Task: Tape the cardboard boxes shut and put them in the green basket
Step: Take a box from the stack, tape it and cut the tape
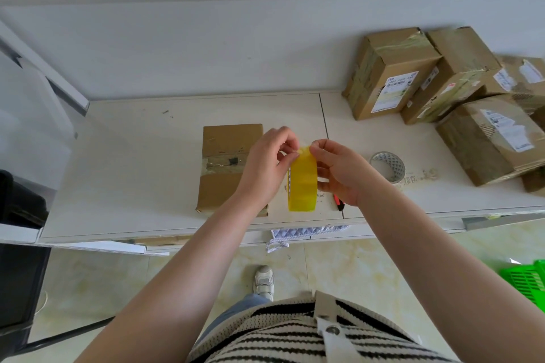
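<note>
Both hands, left hand (267,162) and right hand (339,169), pinch the yellow tape roll (303,183) at its top edge; stacked boxes (442,88) at two o'clock carry white labels, unreadable.

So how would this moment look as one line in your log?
stage: finding tape end | left hand: pinching yellow tape roll | right hand: holding roll | cardboard box: on table | green basket: on floor

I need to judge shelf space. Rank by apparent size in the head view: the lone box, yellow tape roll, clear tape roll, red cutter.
1. Lone box
2. Yellow tape roll, held nearer the camera, so perhaps flattered
3. Clear tape roll
4. Red cutter, partly hidden
</note>
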Tool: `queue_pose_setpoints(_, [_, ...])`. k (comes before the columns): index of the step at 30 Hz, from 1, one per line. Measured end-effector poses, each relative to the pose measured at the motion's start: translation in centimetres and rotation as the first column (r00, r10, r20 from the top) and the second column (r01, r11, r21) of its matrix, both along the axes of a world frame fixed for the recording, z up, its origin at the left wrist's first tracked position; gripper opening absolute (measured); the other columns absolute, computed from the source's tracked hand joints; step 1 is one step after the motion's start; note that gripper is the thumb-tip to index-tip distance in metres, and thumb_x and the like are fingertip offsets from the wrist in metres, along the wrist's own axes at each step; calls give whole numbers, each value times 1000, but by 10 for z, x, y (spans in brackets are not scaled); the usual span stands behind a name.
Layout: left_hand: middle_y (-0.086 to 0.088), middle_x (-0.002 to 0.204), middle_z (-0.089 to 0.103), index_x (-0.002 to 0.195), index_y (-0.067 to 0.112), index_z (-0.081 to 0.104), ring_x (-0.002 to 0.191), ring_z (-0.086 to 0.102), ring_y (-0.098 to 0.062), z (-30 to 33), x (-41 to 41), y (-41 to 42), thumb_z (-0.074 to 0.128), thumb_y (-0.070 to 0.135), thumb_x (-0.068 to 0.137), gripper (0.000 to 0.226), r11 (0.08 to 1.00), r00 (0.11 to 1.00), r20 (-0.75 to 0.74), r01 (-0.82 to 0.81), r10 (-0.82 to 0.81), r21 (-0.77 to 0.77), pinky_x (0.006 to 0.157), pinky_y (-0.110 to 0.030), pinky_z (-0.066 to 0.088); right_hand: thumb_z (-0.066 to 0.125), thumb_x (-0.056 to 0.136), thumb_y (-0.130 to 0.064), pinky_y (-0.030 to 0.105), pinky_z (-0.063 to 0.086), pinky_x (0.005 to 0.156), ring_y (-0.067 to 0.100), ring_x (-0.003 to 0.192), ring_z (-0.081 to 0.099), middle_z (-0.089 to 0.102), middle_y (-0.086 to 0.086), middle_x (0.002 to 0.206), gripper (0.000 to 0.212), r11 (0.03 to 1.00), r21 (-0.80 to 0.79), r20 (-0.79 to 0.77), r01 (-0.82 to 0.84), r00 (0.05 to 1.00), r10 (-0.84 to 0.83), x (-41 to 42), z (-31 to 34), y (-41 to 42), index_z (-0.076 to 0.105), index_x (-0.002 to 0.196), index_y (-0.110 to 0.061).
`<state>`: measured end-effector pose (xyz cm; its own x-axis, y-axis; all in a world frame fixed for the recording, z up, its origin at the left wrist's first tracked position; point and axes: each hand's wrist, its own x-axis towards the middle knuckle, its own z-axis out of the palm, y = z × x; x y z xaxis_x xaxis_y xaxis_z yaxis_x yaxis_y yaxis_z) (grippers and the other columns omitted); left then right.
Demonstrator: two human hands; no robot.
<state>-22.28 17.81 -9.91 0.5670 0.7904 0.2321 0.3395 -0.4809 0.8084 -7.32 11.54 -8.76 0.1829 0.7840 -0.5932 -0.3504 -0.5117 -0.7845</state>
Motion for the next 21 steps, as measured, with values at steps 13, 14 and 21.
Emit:
queue_pose_setpoints(13, [0, 95, 66, 84, 15, 73, 72, 55, -3, -5, 5, -2, 79, 9, 79, 10, 941, 978, 43, -184, 204, -283, 68, -16, 44, 56, 99, -19, 32, 49, 71, 23, 81, 57, 61, 9, 87, 10, 995, 47, 203, -91, 976, 80, -4, 3, 6, 57, 88, -19])
queue_pose_setpoints(14, [-1, 91, 66, 81, 14, 73, 73, 55, -5, -6, 6, -1, 79, 9, 79, 9, 933, 978, 39, -185, 207, -307, 68, -18, 44, 55, 99, -19, 33, 50, 72, 23, 81, 57, 61, 10, 87, 10, 994, 47, 221, -95, 972, 82, -5, 3, 7, 56, 89, -19])
queue_pose_setpoints(21, [5, 86, 57, 74, 16, 65, 71, 50, -1, -10, 5, 9, 80, 18, 78, 16, 924, 985, -14, -169, 175, -344, 64, -9, 37, 50, 101, -15, 34, 52, 70, 25, 80, 59, 59, 14, 94, 12, 998, 65, 207, -20, 978, 6, -8, -3, 10, 41, 107, -19])
